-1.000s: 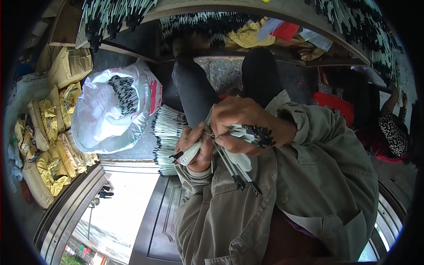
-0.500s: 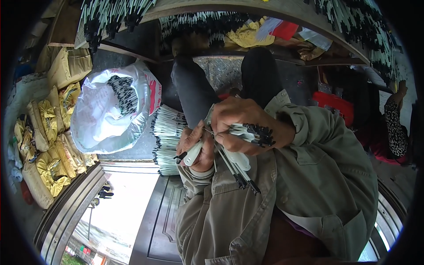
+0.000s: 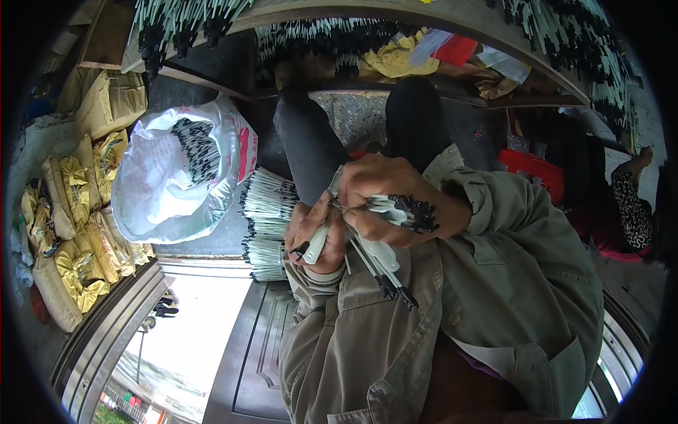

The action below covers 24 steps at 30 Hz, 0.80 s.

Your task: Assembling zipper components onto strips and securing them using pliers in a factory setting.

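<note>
In front of my body the two hands meet, fingers closed. My left hand pinches a long white plastic piece with a rounded, holed end. A black tip sticks out beside it. My right hand grips a bundle of thin pale rods whose black ends stick out toward the right wrist. Between both hands' fingertips runs a thin, pale strand, too small to make out. Under the right hand another white plastic piece hangs beside black-tipped rods; what holds them is hidden.
Left of my legs stands an open white sack with black-tipped rods inside. Stacked rods lie beside my left hand. Yellow and brown packages line the left side. A wooden table bears more rods. Another person's patterned sleeve shows far right.
My left hand has shifted slightly right, and the white piece and black tip in it have turned a little. The right hand keeps its grip almost in place. The other person's arm has moved slightly.
</note>
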### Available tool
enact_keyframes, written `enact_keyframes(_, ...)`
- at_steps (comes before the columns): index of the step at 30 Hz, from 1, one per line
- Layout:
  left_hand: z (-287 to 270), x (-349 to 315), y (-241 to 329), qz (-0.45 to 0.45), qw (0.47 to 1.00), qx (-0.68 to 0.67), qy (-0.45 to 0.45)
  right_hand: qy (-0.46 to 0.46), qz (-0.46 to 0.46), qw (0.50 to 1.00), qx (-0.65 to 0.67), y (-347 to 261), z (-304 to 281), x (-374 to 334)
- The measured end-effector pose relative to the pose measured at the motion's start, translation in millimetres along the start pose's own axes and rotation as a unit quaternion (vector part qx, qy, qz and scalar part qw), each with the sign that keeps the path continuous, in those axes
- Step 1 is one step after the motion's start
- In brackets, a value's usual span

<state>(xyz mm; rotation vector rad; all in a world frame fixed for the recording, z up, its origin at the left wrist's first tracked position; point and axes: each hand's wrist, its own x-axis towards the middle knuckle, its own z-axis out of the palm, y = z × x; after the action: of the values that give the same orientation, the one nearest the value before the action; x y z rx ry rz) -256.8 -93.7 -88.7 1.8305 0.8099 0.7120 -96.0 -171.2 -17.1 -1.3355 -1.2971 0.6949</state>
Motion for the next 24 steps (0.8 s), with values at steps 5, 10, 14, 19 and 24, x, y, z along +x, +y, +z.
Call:
enact_keyframes(5, 2.1, -5.1, 0.6, 0.061, 0.997, 0.027, 0.028, 0.028, 0.064, 0.991, 0.115, -10.9, -2.5, 13.3)
enact_keyframes(10, -4.8, 22.0, 33.2, 0.094, 0.988, -0.116, -0.037, 0.013, 0.054, 0.993, 0.101, 2.7, -1.3, 24.6)
enact_keyframes(14, -18.9, 33.3, 31.9, -0.038, 0.933, -0.333, -0.129, 0.024, -0.083, 0.994, -0.072, 14.9, 0.7, 31.8)
enact_keyframes(19, -27.9, 57.1, 40.7, -0.017, 0.935, -0.267, -0.235, -0.018, -0.021, 1.000, -0.010, 7.0, -3.5, 41.3)
enact_keyframes(24, -36.4, 63.7, 40.7, -0.018, 0.919, -0.305, -0.249, -0.101, 0.133, 0.986, 0.025, 0.3, -7.8, 49.0)
